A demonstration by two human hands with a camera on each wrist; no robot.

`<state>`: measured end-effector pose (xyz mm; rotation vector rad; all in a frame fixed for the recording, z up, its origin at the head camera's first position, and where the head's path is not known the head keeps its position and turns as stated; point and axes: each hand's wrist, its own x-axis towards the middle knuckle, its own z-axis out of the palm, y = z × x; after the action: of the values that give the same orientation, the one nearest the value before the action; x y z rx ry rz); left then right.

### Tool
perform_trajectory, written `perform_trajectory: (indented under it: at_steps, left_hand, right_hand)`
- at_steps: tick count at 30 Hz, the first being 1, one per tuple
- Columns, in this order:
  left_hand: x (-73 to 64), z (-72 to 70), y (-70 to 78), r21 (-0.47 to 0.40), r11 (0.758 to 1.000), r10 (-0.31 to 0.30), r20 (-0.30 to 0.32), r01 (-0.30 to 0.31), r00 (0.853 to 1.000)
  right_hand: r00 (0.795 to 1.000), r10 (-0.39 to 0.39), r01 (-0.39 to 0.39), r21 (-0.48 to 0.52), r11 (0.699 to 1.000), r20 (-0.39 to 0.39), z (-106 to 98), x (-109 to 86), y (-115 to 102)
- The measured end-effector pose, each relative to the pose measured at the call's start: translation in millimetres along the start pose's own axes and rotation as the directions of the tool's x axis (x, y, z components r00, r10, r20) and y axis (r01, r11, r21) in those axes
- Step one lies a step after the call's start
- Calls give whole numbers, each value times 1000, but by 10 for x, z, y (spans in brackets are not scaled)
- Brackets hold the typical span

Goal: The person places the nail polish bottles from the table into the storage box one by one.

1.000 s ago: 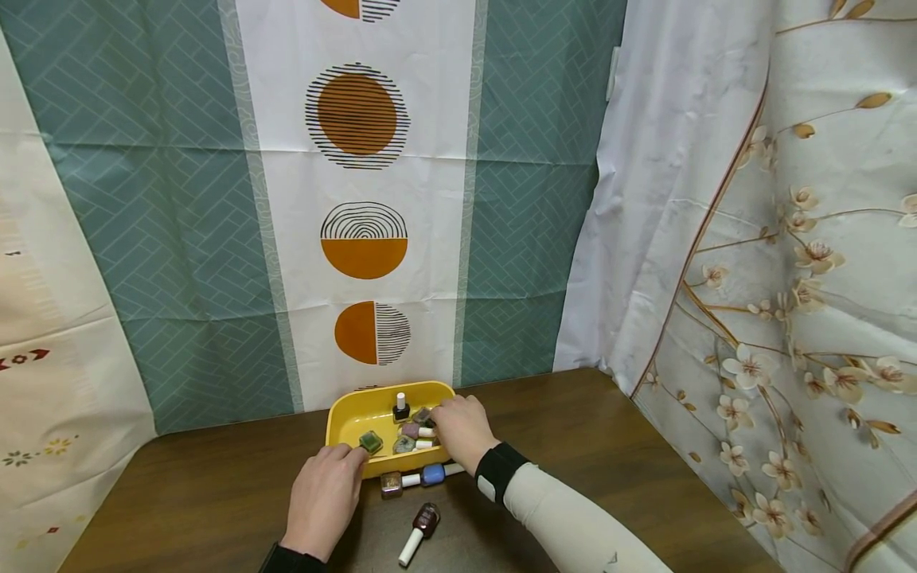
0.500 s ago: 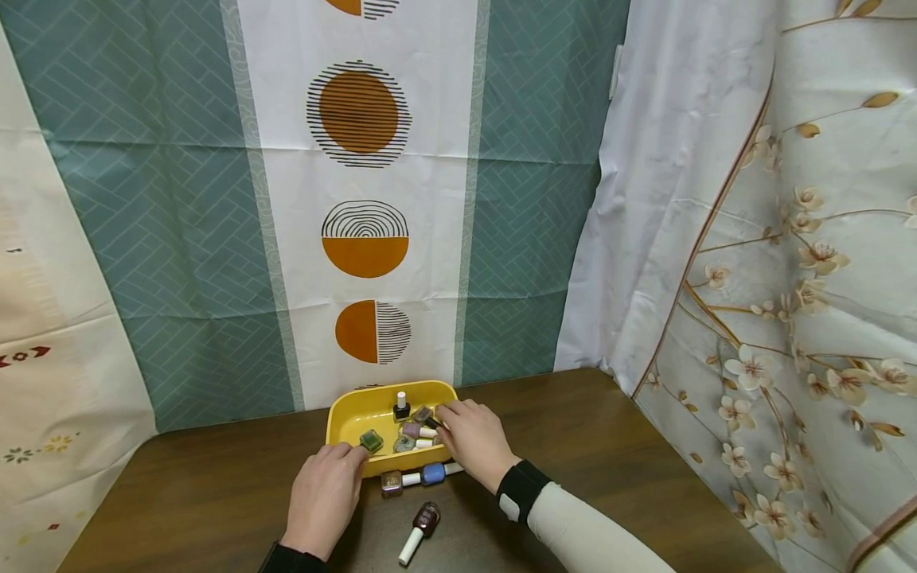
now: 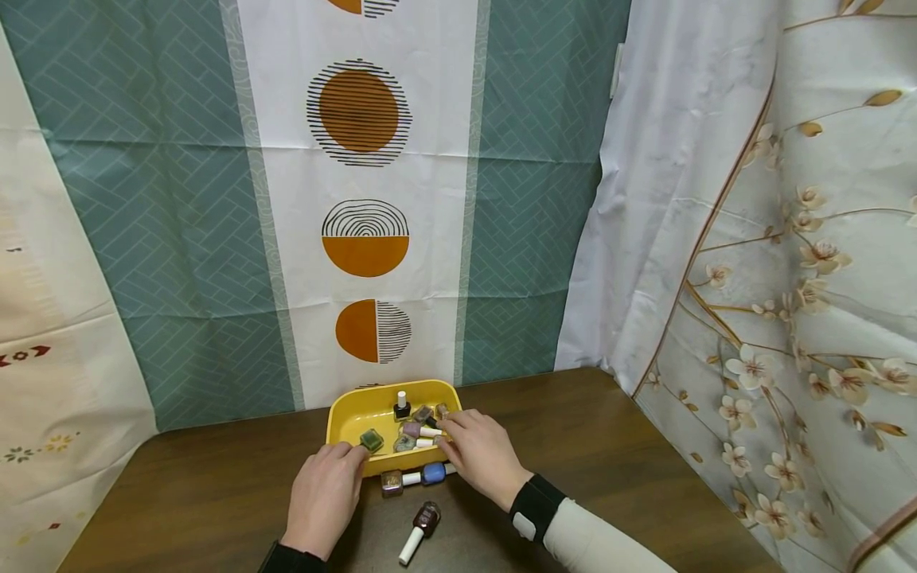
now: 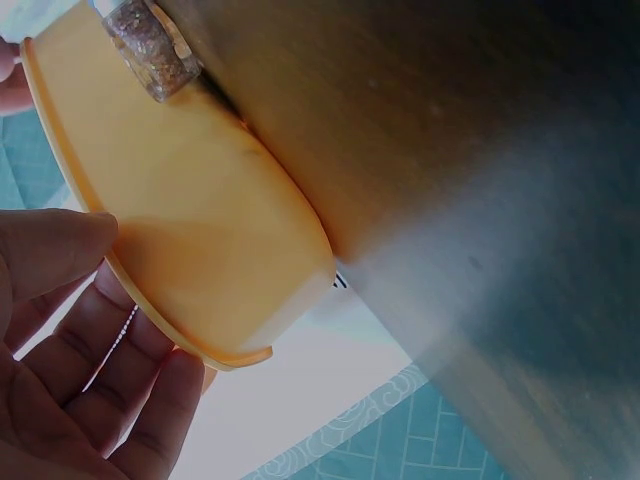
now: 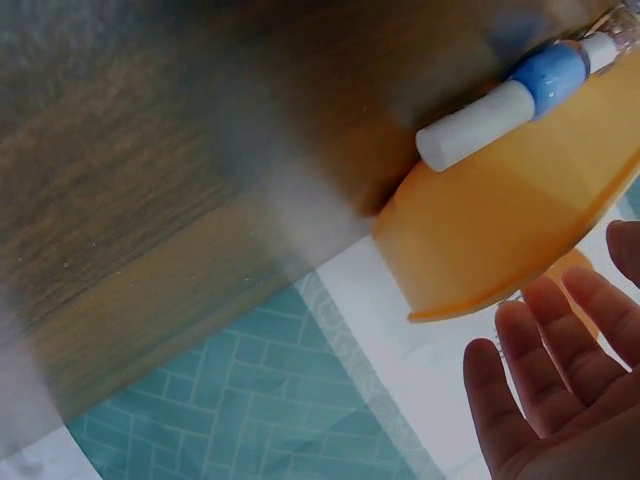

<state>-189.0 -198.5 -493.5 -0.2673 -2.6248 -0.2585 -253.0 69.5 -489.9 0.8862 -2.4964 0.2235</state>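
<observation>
A yellow plastic tray (image 3: 358, 410) holds several nail polish bottles, among them a green one (image 3: 371, 440), a purple one (image 3: 411, 430) and an upright black one with a white cap (image 3: 402, 411). At its near left corner my left hand (image 3: 325, 495) grips the rim; the left wrist view shows the thumb (image 4: 65, 245) on the outer side and fingers behind the rim. My right hand (image 3: 489, 455) is over the right rim, holding nothing. In the right wrist view its fingers (image 5: 555, 350) are loosely bent and spread, near the tray's edge.
Along the tray's front lie a glitter polish bottle (image 3: 391, 484) and a blue one (image 3: 433, 474). Nearer on the wooden table (image 3: 587, 477) lies a dark red bottle (image 3: 426, 519) with a white cap. Curtains (image 3: 530, 263) hang behind the table and at its sides.
My right hand has drawn back rightward and toward me from over the tray's contents, uncovering a small amber bottle at the right end. The left hand stays on the rim.
</observation>
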Motion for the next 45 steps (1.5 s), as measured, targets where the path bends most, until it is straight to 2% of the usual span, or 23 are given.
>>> perform_trajectory:
  at_steps: [11,19,26,31,36,45]
  left_hand:
    - [3,-11,12,-6,1000,-2,-4,2,1000]
    - [0,10,5,-3,1000,6,-13,-6,1000]
    - [-2,14,1,-6,1000,17,-27,-17,1000]
    - [2,11,-2,-10,1000,12,-16,-12,1000]
    - [9,12,-3,-6,1000,9,-6,-9,1000]
    - [14,28,-14,-3,1000,0,2,0,1000]
  right_hand:
    - [999,-22,19,62,998,46,-134,-143,-71]
    - [996,-83,76,154,985,43,-151,-251,-70]
    - [994,-90,79,168,983,60,-158,-328,-66]
    - [989,-135,122,174,977,64,-167,-382,-69]
    - [974,-209,188,202,961,87,-158,-424,-55]
    - [932,-351,317,259,912,96,-65,-478,-44]
